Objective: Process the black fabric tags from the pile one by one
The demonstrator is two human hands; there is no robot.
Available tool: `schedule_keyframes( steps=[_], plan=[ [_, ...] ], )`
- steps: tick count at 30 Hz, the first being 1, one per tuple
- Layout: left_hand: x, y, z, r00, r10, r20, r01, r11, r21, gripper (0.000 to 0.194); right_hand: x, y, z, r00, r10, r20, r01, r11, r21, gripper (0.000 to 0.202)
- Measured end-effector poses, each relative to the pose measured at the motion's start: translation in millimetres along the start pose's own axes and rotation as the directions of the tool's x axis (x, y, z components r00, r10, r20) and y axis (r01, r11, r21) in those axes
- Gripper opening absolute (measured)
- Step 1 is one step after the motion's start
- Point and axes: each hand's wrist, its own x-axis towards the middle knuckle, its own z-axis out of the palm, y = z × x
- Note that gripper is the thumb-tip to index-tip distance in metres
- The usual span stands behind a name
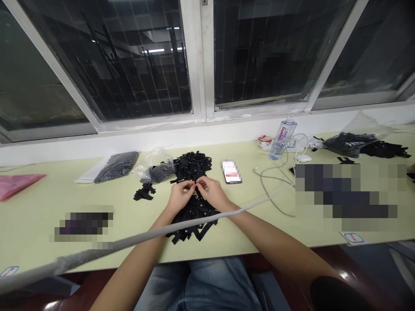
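My left hand [181, 195] and my right hand [212, 192] meet over the middle of the table, thumbs and forefingers pinched together. Between the fingertips is a small black strip [196, 189], mostly hidden by the fingers. Just beyond my hands lies a heap of short black strips [194, 164], which look like fabric. Nearer to me, under and between my wrists, a second pile of black strips [194, 216] shows small pale marks. A little cluster of black strips [144, 191] lies left of my left hand.
An open clear bag [158, 168] and a full bag [117, 166] stand left of the heap. A phone [231, 171] lies to the right. Farther right are a bottle [282, 138], white cables and another bag [352, 142]. A grey cable [181, 225] crosses the view before my forearms.
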Motion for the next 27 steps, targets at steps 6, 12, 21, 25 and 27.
schedule_keyframes(
  steps=[6,12,21,25,27],
  plan=[
    [-1.9,4.8,-1.3,0.992,0.122,0.018,-0.123,0.980,0.157,0.016,0.7,-0.1,0.5,0.996,0.088,0.001,-0.088,0.991,0.105,0.011],
    [-3.5,8.9,1.3,0.974,0.215,0.067,-0.225,0.928,0.298,0.015,2.5,5.6,6.1,0.972,0.235,0.005,-0.226,0.929,0.292,0.008],
    [-4.1,8.1,8.9,0.964,0.202,0.172,-0.261,0.838,0.479,0.010,3.5,7.5,11.2,0.946,0.321,-0.042,-0.300,0.919,0.258,0.005],
    [-4.3,3.4,12.6,0.954,0.241,0.176,-0.298,0.772,0.561,0.007,3.0,4.1,12.7,0.945,0.318,-0.081,-0.295,0.931,0.217,0.009],
    [-4.3,1.8,13.3,0.947,0.262,0.187,-0.322,0.761,0.563,0.008,2.4,3.4,12.6,0.946,0.311,-0.089,-0.288,0.934,0.209,0.010]
  ],
)
